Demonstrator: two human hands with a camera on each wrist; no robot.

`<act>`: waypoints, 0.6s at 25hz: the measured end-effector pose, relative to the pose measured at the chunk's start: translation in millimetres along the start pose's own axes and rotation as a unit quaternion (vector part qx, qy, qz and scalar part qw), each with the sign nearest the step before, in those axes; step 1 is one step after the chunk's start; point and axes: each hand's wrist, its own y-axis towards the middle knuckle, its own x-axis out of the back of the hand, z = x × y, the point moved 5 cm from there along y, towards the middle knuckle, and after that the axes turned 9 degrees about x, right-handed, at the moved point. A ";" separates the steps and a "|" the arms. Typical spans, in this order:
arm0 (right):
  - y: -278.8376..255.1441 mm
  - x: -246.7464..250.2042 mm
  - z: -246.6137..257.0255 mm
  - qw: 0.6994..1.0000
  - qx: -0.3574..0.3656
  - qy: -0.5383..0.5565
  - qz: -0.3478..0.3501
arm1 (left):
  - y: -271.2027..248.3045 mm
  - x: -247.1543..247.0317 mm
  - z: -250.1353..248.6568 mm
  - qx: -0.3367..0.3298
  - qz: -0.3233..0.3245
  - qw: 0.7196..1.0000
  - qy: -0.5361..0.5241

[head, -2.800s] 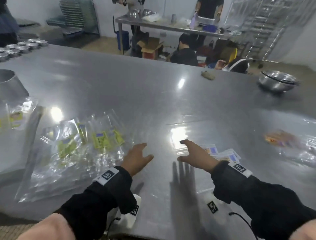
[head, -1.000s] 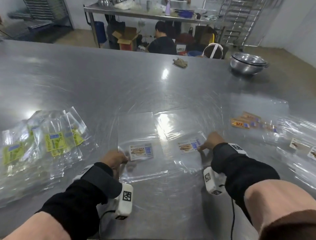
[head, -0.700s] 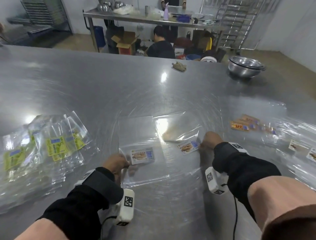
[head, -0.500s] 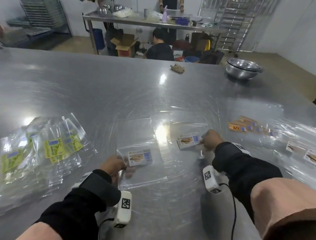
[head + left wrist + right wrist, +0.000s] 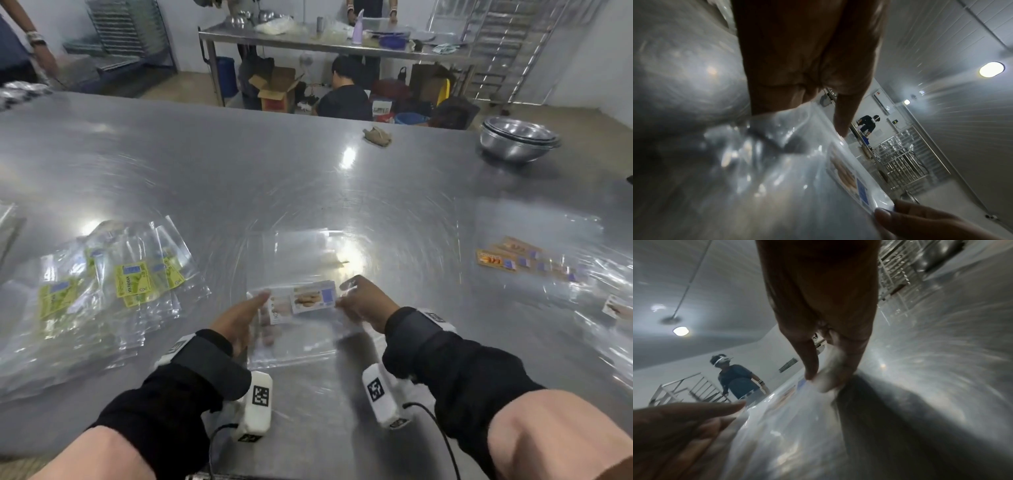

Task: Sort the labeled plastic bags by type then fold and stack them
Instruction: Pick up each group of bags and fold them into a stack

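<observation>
Two clear plastic bags with white cookie-picture labels (image 5: 313, 298) lie overlapped at the centre of the steel table (image 5: 308, 178). My left hand (image 5: 251, 313) holds their left edge, thumb on top and fingers under the plastic. My right hand (image 5: 346, 298) pinches the upper bag's right edge beside the blue patch of the label. In the left wrist view the label (image 5: 849, 175) runs along the lifted bag toward the right hand's fingertips (image 5: 882, 212). In the right wrist view thumb and finger (image 5: 812, 369) squeeze the plastic (image 5: 789, 421).
A loose pile of green-labelled bags (image 5: 137, 284) lies to the left. Orange-labelled bags (image 5: 496, 262) and more clear bags (image 5: 616, 308) lie to the right. Stacked steel bowls (image 5: 517, 140) and a rag (image 5: 376, 135) sit at the far edge. People work behind the table.
My right hand has carried its labelled bag leftward onto the bag held by my left hand, so the two labels now overlap. My left thumb has come over the edge.
</observation>
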 end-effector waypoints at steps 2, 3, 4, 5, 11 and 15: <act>-4.9 -10.8 5.4 0.994 0.018 -0.102 0.033 | -1.2 0.3 -1.4 -0.010 0.005 0.999 0.052; -5.8 -12.7 7.7 0.989 0.025 -0.142 0.041 | -2.6 0.6 -2.6 -0.015 0.008 0.998 0.061; -7.3 -12.5 9.3 0.985 0.030 -0.164 0.039 | -5.4 0.5 -2.5 -0.015 0.017 0.997 0.067; -9.7 -10.9 11.6 0.984 0.035 -0.173 0.030 | -7.2 -0.1 -2.8 -0.019 0.024 0.997 0.071; -18.8 -10.9 4.6 1.000 0.007 -0.026 -0.015 | -4.2 0.5 -9.0 -0.042 0.044 0.993 0.104; -17.5 -20.3 -4.9 0.997 -0.018 0.067 -0.025 | -4.8 2.4 -4.2 -0.044 0.028 0.998 0.044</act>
